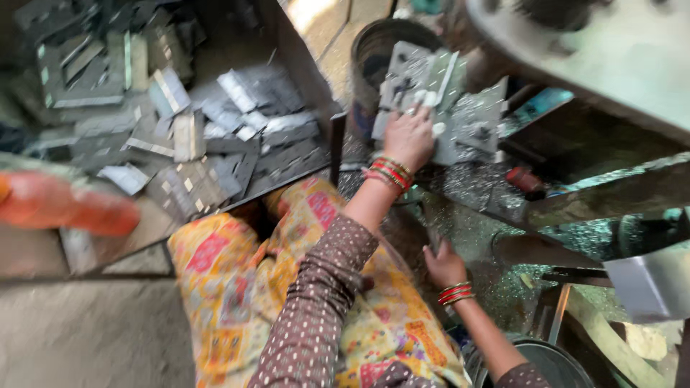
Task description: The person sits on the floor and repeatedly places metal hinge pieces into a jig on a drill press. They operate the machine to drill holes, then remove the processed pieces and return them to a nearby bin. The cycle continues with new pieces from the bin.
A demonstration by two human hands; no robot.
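Several grey metal plates (438,100) under left hand (408,136), fingers spread, pressing flat.

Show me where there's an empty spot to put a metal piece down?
Bare grey floor lies at lower left, bordered by the tray of metal plates and the patterned lap cloth. The bench by the left hand is crowded with stacked plates and shavings; around the right hand too.
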